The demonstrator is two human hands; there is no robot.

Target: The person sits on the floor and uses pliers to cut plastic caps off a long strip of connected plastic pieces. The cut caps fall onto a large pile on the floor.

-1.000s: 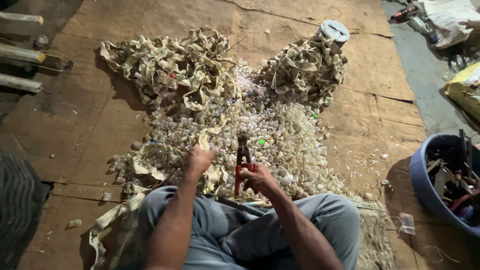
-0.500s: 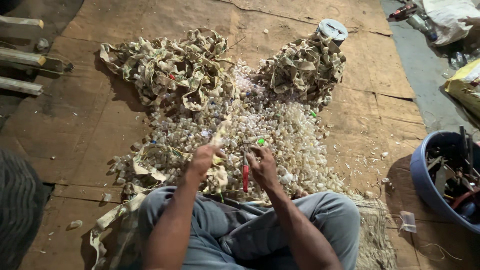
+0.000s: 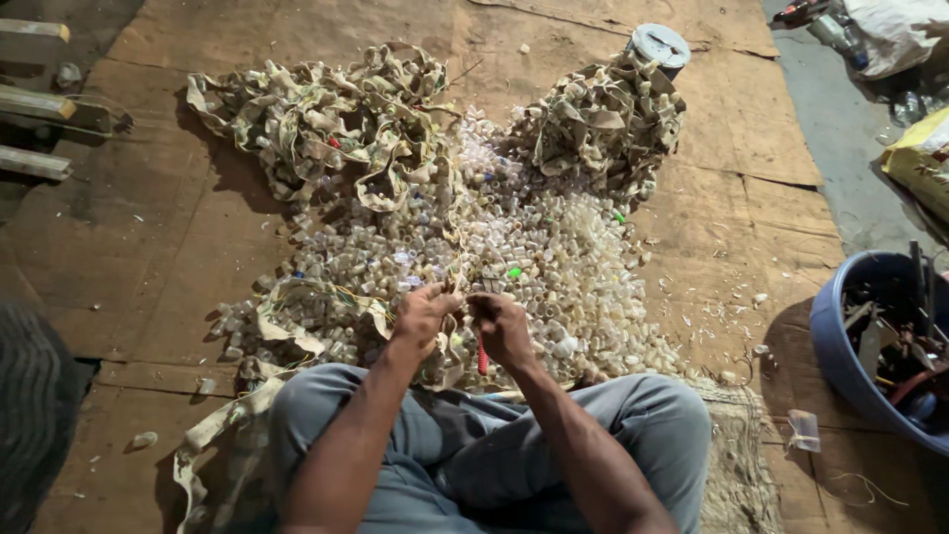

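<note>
Item: seated person on a floor covering of flattened brown cardboard [image 3: 178, 247], knees toward its near edge. Left hand [image 3: 423, 314] and right hand [image 3: 501, 326] meet at the near side of the central heap, fingers pinched narrow around a thin strip of pale webbing [image 3: 450, 259] that runs up from between them; the exact hold is too small to make out. The right hand also clasps a red-handled tool [image 3: 482, 356], its handle showing below the palm. Heap of small clear and whitish plastic caps [image 3: 534, 257], large, spread over the middle of the cardboard, a few green ones among them. Two tangled piles of tan strip: one [image 3: 316, 119] toward the far left, one [image 3: 608, 124] toward the far right, beside a round metal tin [image 3: 659, 44]. More strip [image 3: 297, 326] lies by the left knee. Blue tub [image 3: 840, 336] of scrap at the right edge. Judged progress: well along, with much strip left.
</note>
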